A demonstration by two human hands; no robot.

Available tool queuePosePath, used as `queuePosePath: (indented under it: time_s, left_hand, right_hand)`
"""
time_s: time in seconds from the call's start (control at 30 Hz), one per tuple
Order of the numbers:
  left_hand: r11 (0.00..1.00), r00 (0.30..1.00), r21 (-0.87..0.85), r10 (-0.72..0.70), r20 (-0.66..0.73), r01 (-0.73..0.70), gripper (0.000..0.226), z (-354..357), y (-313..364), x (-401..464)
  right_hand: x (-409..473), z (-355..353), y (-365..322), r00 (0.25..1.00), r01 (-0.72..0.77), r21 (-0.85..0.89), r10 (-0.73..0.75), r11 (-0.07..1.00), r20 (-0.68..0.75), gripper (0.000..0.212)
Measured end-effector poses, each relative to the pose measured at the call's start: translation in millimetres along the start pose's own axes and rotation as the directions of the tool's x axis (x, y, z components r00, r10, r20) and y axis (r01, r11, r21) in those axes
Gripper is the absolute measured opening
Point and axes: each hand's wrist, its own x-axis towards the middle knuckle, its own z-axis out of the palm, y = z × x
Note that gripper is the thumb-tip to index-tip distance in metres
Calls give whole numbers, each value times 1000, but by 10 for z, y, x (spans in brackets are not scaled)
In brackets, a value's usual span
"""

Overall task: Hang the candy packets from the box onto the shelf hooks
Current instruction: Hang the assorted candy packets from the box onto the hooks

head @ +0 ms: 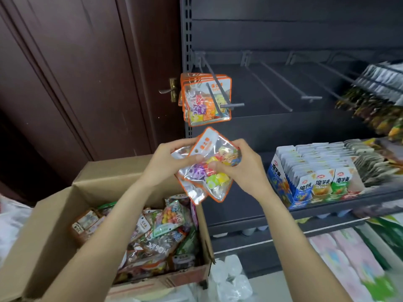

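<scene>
Both hands are raised together above the far right corner of the open cardboard box [43, 232], just in front of the dark metal shelf [261, 131]. The left hand [168, 162] has its fingers curled round the left side of two clear, orange-edged candy packets [207, 168], thumb pressed on the front near the white header with its hanging hole. The right hand [244, 164] grips the same packets from the right, fingers wrapped over the top edge and thumb on the coloured sweets inside. The front packet is tilted so one corner points up towards the hooks; a second packet shows behind and below it, though how the hands share the two cannot be told exactly. Directly above, a small stack of matching packets [206, 99] already hangs on the leftmost shelf hook [218, 92], beside the shelf's perforated upright. The other hooks [287, 83] to the right along the same rail are bare, and further packets [375, 99] hang at the far right edge. The box holds a jumble of assorted sweet packets [161, 232]. On the shelf board at the right stands a display carton of snack pouches [314, 177]. A brown door [76, 73] with a brass handle stands behind the box.
</scene>
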Motion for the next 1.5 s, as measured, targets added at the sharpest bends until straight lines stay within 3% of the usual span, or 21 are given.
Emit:
queuePosePath:
  time_s: [0.1, 0.17, 0.3, 0.4, 0.47, 0.53, 0.6, 0.63, 0.83, 1.0, 1.27, 1.5]
  left_hand:
    - [990, 998, -127, -63, 23, 65, 42, 92, -35, -147]
    - [981, 996, -177, -85, 1, 83, 42, 177, -46, -214]
    - [990, 957, -83, 83, -278, -110, 7, 380, 61, -263]
    - [946, 831, 161, 323, -453, -280, 10, 429, 94, -289]
    - [933, 797, 218, 359, -487, -287, 10, 417, 94, -289]
    - [951, 802, 195, 308, -512, -241, 11, 402, 95, -261]
    - [963, 813, 198, 261, -521, -182, 9, 380, 111, -208]
    - [964, 818, 212, 250, -518, -160, 8, 366, 124, -182]
    - [934, 844, 344, 257, -472, -93, 11, 307, 169, -63]
    - [926, 848, 353, 293, -441, -136, 8, 271, 172, -83]
    - [927, 861, 357, 271, -430, -113, 8, 193, 168, 50]
    - [886, 913, 463, 181, -365, 10, 15, -109, 97, 410]
  right_hand:
    - [-14, -30, 79, 973, -66, 213, 110, 975, -202, 39]
    - [-35, -36, 96, 933, -35, 296, 137, 955, -333, 36]
    - [-161, 17, 3, 912, 184, 336, -33, 924, -409, 35]
    - [-214, 43, -70, 894, 315, 345, -155, 884, -421, 52]
    - [-199, 55, -116, 894, 332, 301, -197, 894, -402, 66]
    - [-150, 88, -140, 884, 340, 96, -283, 936, -373, 65]
    - [-113, 122, -109, 875, 326, -121, -348, 938, -337, 58]
    - [-109, 132, -78, 875, 317, -137, -345, 939, -339, 56]
    - [-101, 127, -55, 866, 296, -119, -319, 948, -386, 53]
    - [-116, 115, -59, 834, 340, -132, -363, 931, -415, 51]
    - [62, 146, -94, 876, 279, -121, -304, 953, -375, 53]
    - [789, 207, -73, 906, 175, -206, -240, 963, -350, 36]
